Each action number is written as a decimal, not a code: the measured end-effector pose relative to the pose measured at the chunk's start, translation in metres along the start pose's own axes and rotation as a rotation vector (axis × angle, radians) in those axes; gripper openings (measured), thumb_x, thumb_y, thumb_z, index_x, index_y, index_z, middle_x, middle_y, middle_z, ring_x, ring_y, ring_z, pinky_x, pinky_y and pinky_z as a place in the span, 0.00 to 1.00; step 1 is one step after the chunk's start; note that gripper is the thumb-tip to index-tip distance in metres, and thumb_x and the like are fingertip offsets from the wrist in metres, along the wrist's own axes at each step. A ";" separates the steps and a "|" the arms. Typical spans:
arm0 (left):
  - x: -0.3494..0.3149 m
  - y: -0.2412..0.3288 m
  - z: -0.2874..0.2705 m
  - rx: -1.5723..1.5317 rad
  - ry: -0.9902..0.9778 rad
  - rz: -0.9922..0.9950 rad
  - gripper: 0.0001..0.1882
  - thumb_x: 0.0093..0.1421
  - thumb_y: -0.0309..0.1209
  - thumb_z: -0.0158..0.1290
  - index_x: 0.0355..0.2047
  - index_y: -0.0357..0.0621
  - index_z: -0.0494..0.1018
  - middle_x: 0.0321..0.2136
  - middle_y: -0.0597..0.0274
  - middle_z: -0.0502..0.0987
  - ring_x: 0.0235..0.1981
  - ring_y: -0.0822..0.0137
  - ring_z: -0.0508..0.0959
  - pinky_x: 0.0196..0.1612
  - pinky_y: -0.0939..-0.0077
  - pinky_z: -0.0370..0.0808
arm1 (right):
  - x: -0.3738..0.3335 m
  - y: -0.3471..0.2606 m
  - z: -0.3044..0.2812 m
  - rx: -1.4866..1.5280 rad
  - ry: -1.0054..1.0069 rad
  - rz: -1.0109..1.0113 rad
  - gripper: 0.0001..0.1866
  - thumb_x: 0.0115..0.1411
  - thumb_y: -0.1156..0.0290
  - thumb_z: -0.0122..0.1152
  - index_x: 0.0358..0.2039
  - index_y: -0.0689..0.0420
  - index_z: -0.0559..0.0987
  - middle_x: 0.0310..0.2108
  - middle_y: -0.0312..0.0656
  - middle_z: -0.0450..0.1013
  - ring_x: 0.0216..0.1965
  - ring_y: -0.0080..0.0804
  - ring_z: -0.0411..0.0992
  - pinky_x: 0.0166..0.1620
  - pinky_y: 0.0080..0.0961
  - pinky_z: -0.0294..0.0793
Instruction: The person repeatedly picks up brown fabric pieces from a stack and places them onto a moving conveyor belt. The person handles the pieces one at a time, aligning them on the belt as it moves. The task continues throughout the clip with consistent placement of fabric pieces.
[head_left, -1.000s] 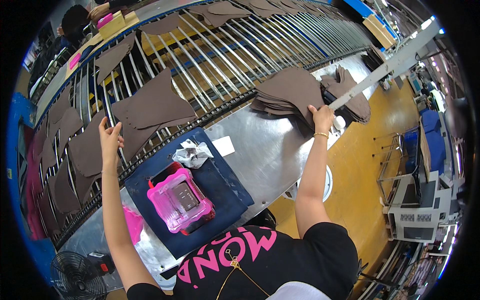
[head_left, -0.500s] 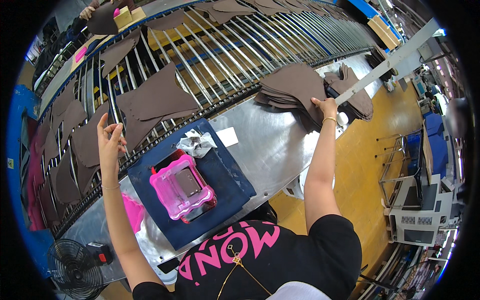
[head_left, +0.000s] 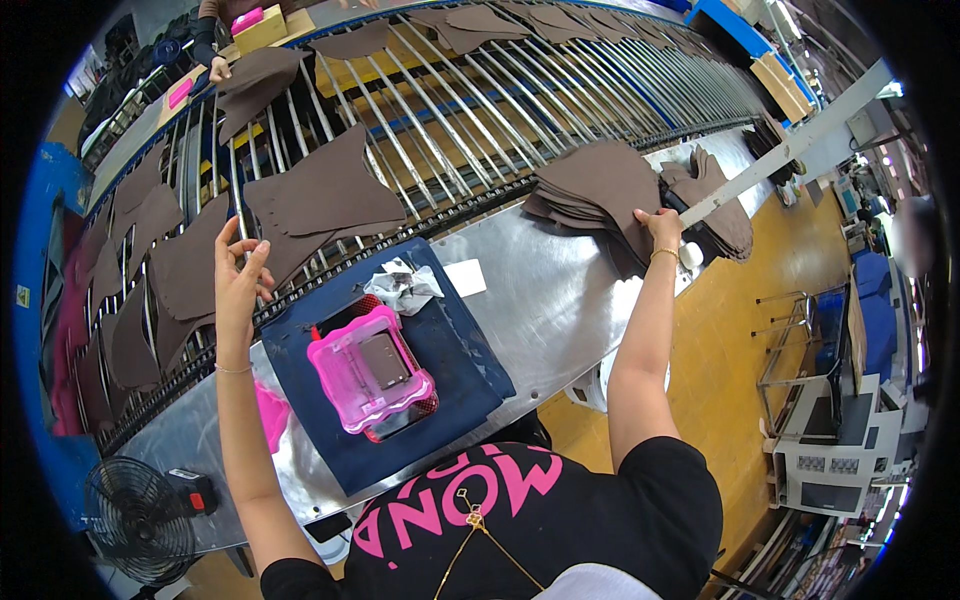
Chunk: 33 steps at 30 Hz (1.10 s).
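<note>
Clock centred on the view. Nearest, at eight, a pink tray [head_left: 322,366] is sitting on a blue mat [head_left: 462,350], crumpled paper [head_left: 405,288] lying just past it, on the metal desk [head_left: 510,265].

Left hand [head_left: 240,285], at nine, is hovering near the conveyor edge: fingers loosely spread and bent, thumb apart, holding nothing visible. Right hand [head_left: 661,231], at two, is resting half-curled, thumb on the right edge of the brown stack [head_left: 590,185]; can't tell if it's pinching a layer.

Stack is lying on the desk between one and two, beside the roller conveyor [head_left: 462,210]. Flat brown piece [head_left: 320,185] is lying on the rollers at ten; farther out, also ten, a co-worker's hand [head_left: 220,71] is reaching another piece [head_left: 256,86].

My read: right hand is handling the stack. Next move is probably calling for separating one layer cleanly, keeping the rest aligned.
</note>
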<state>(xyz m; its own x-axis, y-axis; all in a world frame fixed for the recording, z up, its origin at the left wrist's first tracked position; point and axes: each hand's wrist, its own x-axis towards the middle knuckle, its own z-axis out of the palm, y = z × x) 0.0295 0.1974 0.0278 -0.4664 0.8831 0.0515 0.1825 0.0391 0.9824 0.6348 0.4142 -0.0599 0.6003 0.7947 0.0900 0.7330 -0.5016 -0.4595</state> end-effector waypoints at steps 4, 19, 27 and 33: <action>-0.001 0.000 0.003 0.005 -0.017 -0.009 0.31 0.59 0.33 0.54 0.60 0.42 0.55 0.37 0.58 0.68 0.18 0.79 0.71 0.14 0.90 0.67 | 0.012 0.005 0.000 0.021 -0.060 0.023 0.39 0.34 0.52 0.77 0.41 0.68 0.77 0.41 0.54 0.75 0.44 0.43 0.74 0.49 0.32 0.71; -0.014 0.019 -0.006 -0.039 -0.171 -0.015 0.31 0.57 0.33 0.56 0.59 0.45 0.57 0.41 0.57 0.68 0.21 0.79 0.71 0.17 0.88 0.68 | -0.010 -0.004 -0.039 0.026 -0.095 -0.517 0.26 0.55 0.66 0.58 0.52 0.67 0.68 0.44 0.56 0.73 0.46 0.48 0.72 0.48 0.32 0.68; -0.044 0.053 0.032 -0.072 -0.090 0.124 0.27 0.59 0.34 0.54 0.56 0.41 0.61 0.44 0.53 0.71 0.28 0.74 0.76 0.21 0.84 0.73 | -0.175 -0.150 -0.129 0.887 -0.395 -0.782 0.19 0.64 0.68 0.53 0.52 0.65 0.69 0.48 0.41 0.70 0.47 0.25 0.67 0.52 0.21 0.64; -0.068 0.091 -0.010 -0.148 -0.264 0.013 0.18 0.63 0.38 0.49 0.43 0.32 0.68 0.25 0.52 0.78 0.19 0.67 0.79 0.21 0.79 0.77 | -0.269 -0.202 -0.109 1.126 -0.802 -0.941 0.21 0.61 0.71 0.57 0.53 0.64 0.66 0.48 0.44 0.70 0.49 0.27 0.66 0.53 0.23 0.64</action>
<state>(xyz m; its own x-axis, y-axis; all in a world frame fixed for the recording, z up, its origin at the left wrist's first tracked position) 0.0693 0.1361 0.1159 -0.2205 0.9748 0.0347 0.0493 -0.0243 0.9985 0.3598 0.2647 0.1048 -0.4511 0.7961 0.4035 -0.0752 0.4166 -0.9060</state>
